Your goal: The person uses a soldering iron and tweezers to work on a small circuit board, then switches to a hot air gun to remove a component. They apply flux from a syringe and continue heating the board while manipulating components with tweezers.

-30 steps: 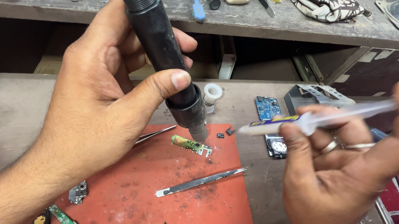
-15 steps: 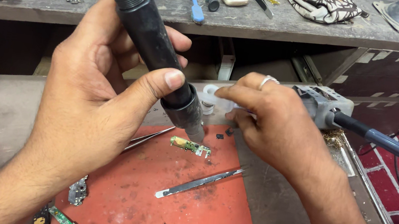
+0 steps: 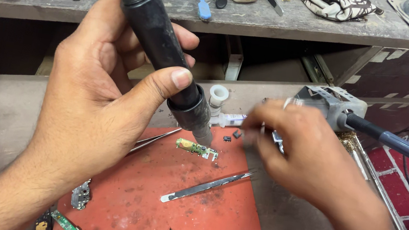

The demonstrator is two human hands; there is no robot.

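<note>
Heating step: left hand [image 3: 101,109] grips hot-air wand [image 3: 165,54], nozzle just above small board [image 3: 197,149] on red mat [image 3: 198,223] at centre; right hand [image 3: 298,146], blurred, grip unclear, next needs tweezers [image 3: 204,187].

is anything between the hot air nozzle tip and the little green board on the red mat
Nothing visible. The left hand holds the black hot air handle with its nozzle just above the small green board; the tweezers lie apart, nearer the camera.
</note>
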